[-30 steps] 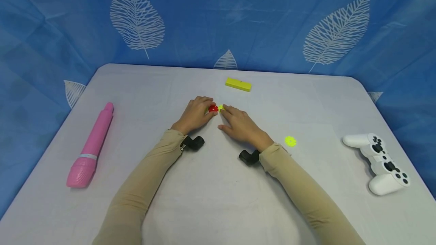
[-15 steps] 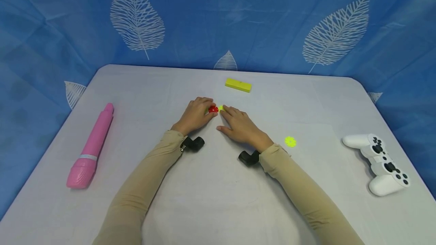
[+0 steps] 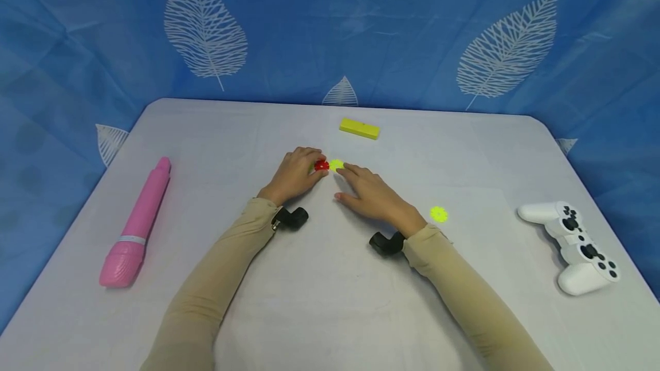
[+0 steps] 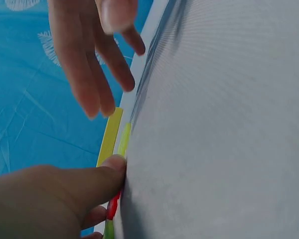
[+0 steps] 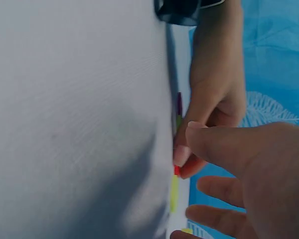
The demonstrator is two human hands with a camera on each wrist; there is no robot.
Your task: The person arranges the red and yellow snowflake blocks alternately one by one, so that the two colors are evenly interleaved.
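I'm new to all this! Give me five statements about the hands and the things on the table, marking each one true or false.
1. The left hand holds the red piece. True.
2. The game controller is white with dark buttons. True.
3. The right hand grips the game controller. False: the right hand holds nothing, and the game controller lies well apart from it.
4. The pink microphone-shaped object lies on the left side of the table. True.
5. The yellow bar touches the pink microphone-shaped object. False: they lie apart.
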